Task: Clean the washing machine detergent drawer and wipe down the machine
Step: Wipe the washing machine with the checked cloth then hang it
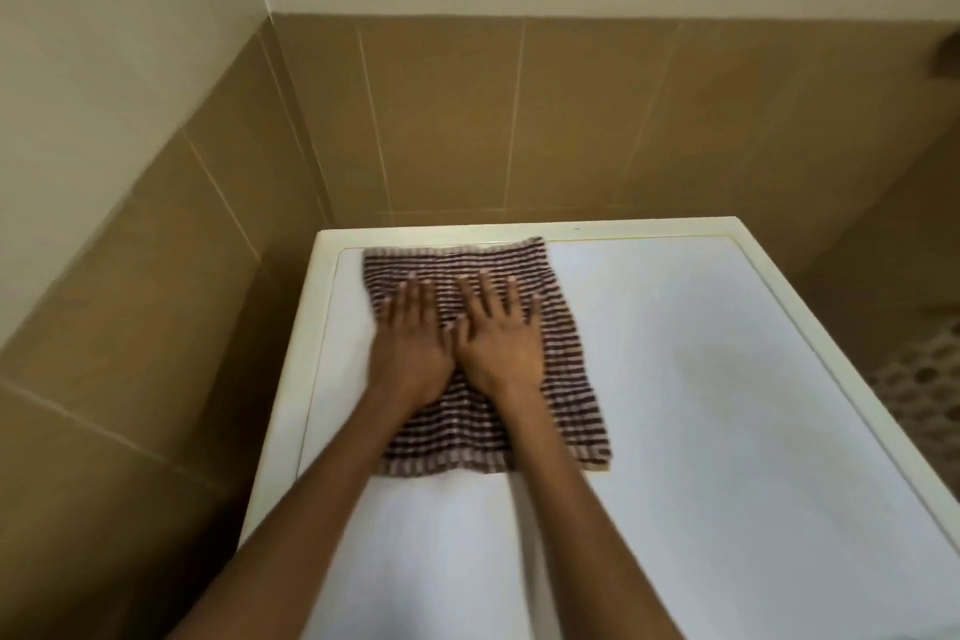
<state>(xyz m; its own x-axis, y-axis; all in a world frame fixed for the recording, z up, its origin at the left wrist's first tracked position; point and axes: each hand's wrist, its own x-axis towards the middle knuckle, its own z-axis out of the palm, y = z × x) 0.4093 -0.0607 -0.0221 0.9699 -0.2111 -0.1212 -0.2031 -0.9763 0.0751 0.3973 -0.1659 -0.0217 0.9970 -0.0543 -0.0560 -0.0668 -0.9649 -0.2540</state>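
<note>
Head view: tiled walls [467,120] hem washing machine [701,379] top.

Brown-and-pale striped cloth [483,353]; white machine top [701,405]; tan tiles [441,120].

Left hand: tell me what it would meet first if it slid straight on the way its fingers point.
The left hand lies flat on the striped cloth, fingers pointing toward the back. Going straight on, it would cross the cloth's far edge, then the raised back rim of the machine top, and probably the tiled wall just behind.
</note>
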